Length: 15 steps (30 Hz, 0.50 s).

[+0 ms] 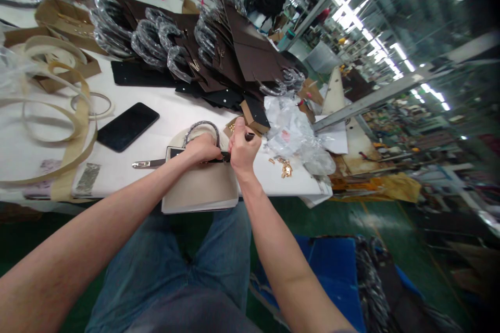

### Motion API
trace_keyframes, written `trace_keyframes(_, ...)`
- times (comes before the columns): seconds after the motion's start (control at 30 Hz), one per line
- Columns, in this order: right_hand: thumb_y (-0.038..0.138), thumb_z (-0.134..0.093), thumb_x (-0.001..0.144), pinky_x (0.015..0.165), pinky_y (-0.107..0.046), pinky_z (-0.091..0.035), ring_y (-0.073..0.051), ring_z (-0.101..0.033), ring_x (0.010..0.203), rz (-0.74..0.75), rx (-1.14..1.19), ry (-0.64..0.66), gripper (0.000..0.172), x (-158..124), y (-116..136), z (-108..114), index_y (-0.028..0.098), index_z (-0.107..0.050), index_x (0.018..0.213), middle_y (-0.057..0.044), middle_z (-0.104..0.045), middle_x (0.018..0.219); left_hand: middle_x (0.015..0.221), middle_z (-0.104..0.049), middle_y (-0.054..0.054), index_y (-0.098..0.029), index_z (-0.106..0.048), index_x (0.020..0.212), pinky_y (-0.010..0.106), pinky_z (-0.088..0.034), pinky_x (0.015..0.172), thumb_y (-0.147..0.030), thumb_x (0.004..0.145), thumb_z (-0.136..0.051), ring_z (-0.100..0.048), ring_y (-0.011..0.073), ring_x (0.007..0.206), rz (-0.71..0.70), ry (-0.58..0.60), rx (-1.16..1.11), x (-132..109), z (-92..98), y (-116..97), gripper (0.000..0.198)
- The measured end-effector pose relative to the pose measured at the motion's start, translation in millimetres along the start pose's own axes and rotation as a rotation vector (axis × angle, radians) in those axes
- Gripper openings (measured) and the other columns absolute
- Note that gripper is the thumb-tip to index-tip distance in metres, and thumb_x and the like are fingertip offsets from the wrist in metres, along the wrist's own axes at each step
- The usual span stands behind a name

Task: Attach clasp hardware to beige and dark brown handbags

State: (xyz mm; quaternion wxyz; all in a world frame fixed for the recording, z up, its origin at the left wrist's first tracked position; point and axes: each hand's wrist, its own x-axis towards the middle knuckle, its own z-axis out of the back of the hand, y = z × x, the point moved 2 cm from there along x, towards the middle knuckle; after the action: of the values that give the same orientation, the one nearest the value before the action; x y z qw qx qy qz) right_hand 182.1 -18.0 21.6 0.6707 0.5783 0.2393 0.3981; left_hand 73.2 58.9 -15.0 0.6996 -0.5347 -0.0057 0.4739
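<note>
A beige handbag [201, 187] lies flat at the near edge of the white table [172, 109], partly over my lap. Its wrapped handle [200, 126] arches just beyond my hands. My left hand [202, 148] is closed on the bag's top edge, where a dark strap with a metal end [147, 164] sticks out to the left. My right hand [242, 148] is a fist round a small dark-handled tool [249, 137], pressed against the same top edge beside my left hand.
A black phone [127, 126] lies left of the bag. Beige tape strips and rolls [58, 109] curl at the far left. Dark brown bag panels with wrapped handles [203, 47] are stacked behind. Crumpled plastic [292, 132] and small gold fittings [285, 168] lie to the right.
</note>
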Motion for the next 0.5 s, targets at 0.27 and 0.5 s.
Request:
trace_keyframes(0.27,0.082,-0.065,0.104,0.042,-0.029,-0.033,-0.011,-0.036,0.045,0.169,0.201,-0.15,0.071,-14,13,20,0.028,-0.038,0.068,0.007,-0.033,0.056,0.061,-0.063,0.003,-0.021,-0.065,0.072,0.032,-0.045,0.062,-0.035,0.071,-0.097,-0.064,0.0228,0.062,-0.009,0.007,0.064,-10,5.3,-9,0.034)
trace_keyframes(0.5,0.075,-0.066,0.108,0.042,-0.029,-0.031,-0.012,-0.038,0.044,0.181,0.182,-0.081,0.067,-11,10,15,0.027,-0.04,0.068,0.007,-0.035,0.055,0.061,-0.062,0.003,-0.021,-0.066,0.071,0.031,-0.041,0.063,-0.039,0.072,-0.095,-0.062,0.0214,0.062,-0.052,-0.004,0.106,-10,3.4,-6,0.034)
